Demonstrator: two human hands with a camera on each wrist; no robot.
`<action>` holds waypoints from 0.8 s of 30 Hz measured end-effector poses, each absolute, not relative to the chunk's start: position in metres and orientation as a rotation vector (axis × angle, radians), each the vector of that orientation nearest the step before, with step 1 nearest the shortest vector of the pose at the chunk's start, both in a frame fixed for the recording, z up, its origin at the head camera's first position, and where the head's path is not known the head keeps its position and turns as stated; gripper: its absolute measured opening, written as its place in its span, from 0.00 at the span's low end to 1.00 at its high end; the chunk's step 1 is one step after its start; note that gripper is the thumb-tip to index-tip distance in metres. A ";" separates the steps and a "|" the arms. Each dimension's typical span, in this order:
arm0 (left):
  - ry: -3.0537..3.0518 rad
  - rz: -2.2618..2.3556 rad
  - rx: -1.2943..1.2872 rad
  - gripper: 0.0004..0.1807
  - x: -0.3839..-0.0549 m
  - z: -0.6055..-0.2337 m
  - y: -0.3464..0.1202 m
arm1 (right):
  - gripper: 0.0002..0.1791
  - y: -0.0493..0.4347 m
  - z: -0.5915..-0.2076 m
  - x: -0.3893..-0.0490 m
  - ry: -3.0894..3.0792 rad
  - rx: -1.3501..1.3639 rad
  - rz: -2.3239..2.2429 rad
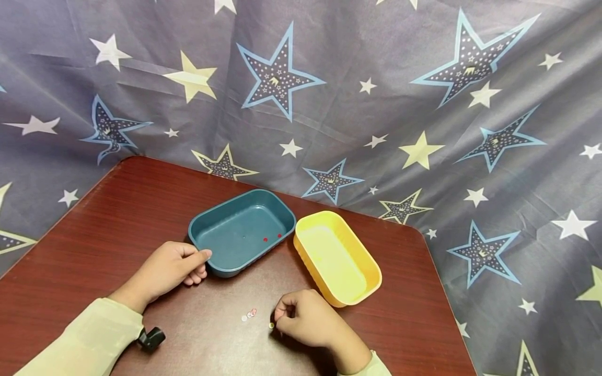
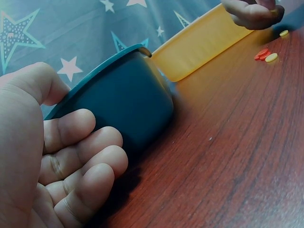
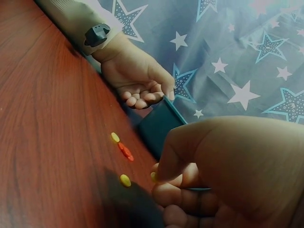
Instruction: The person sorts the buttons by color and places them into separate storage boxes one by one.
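My left hand grips the near left corner of a teal plastic tray, thumb over the rim and fingers curled beneath it outside. Two small red discs lie inside that tray. Low over the table, my right hand pinches a small yellow disc between thumb and index finger. Just beside those fingertips, another yellow disc lies on the tabletop. A little farther left is a short row of red discs with a yellow disc at its end.
A yellow plastic tray stands to the right of the teal one, close behind my right hand. Both rest on a dark red wood-grain table. A grey curtain with stars hangs along the table's back edge. A black device is on the left wrist.
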State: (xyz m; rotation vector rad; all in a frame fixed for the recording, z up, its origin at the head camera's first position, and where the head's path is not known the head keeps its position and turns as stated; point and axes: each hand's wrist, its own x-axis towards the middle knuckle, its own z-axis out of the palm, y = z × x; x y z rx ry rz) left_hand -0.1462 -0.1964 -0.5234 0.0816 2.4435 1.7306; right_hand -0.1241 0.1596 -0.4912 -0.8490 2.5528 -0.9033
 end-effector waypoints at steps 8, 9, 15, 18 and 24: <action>2.438 1.728 0.071 0.26 -0.146 -0.522 -0.197 | 0.12 0.163 -0.481 -0.126 2.518 -0.831 -0.971; 2.439 1.724 0.071 0.26 -0.146 -0.522 -0.197 | 0.12 0.163 -0.480 -0.126 2.519 -0.829 -0.972; 2.442 1.721 0.071 0.25 -0.146 -0.522 -0.197 | 0.12 0.164 -0.474 -0.128 2.524 -0.833 -0.998; 2.437 1.729 0.066 0.26 -0.146 -0.522 -0.197 | 0.12 0.164 -0.468 -0.128 2.535 -0.825 -1.006; 2.448 1.730 0.063 0.26 -0.146 -0.524 -0.196 | 0.13 0.167 -0.454 -0.129 2.569 -0.803 -1.020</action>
